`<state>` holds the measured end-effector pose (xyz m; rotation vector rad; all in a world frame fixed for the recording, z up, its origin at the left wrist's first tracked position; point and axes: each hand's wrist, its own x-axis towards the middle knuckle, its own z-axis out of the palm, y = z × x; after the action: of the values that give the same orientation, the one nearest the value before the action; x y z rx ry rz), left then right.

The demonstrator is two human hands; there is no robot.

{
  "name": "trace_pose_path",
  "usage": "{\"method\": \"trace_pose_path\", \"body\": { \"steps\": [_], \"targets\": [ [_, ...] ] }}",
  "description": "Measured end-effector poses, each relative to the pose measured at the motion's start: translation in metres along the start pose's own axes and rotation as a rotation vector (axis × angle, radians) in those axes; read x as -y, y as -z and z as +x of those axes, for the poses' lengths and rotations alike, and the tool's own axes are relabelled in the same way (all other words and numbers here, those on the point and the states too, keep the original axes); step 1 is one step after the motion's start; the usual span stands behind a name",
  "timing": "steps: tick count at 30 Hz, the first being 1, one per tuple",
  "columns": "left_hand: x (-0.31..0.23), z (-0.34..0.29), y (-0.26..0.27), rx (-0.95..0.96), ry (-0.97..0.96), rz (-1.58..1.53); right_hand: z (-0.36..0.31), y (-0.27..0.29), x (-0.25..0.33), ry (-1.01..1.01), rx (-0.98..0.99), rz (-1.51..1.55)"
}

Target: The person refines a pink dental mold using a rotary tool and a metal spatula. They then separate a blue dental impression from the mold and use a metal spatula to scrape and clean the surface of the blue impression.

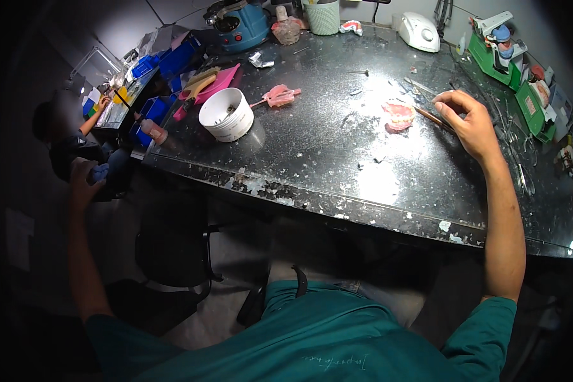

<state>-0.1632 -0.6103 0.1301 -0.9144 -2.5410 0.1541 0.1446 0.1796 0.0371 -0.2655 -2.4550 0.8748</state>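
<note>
My left hand [84, 183] is raised off the table's left side, its fingers curled round a small blue-grey lump [100, 172] whose kind I cannot make out. Over the right part of the dark table, my right hand [470, 124] has its thumb and forefinger bent toward each other; whatever lies between them is hidden. A thin metal instrument [419, 86] reaches toward those fingertips. Just below them, a tool with a brown handle [434, 118] slants from the hand toward a pink denture model with pale teeth [399, 116], which rests on the table.
A white tub [226, 115] stands left of a pink piece [281, 95]. Behind are a blue machine [239, 28] and a white device [419, 32]. Green trays [533, 111] and metal tools line the right. Another person [63, 137] sits at far left, near a black chair [172, 245].
</note>
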Motion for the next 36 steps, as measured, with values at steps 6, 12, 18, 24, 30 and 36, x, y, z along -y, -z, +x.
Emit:
{"method": "trace_pose_path", "body": {
  "steps": [6, 12, 18, 24, 30, 36],
  "targets": [
    [0.001, -0.009, 0.004, 0.001, 0.107, -0.063, 0.001, 0.002, 0.004, 0.022, -0.017, -0.017],
    [-0.057, 0.001, 0.04, -0.141, 0.386, -0.518, -0.001, 0.0, 0.01, 0.044, -0.036, -0.008],
    [-0.305, 0.109, 0.028, -0.288, -0.048, -1.295, -0.005, -0.019, 0.057, 0.328, -0.029, 0.106],
    [-0.542, 0.203, 0.005, 0.104, -0.341, -2.279, -0.012, -0.036, 0.046, 0.415, 0.008, 0.57],
    [-0.598, 0.227, -0.037, 0.609, 0.081, -2.541, -0.009, -0.024, 0.042, 0.135, -0.136, 0.887],
    [-0.593, 0.243, -0.03, -0.066, -0.334, -1.979, -0.006, 0.002, 0.02, 0.351, -0.374, 0.226]
  ]
}}
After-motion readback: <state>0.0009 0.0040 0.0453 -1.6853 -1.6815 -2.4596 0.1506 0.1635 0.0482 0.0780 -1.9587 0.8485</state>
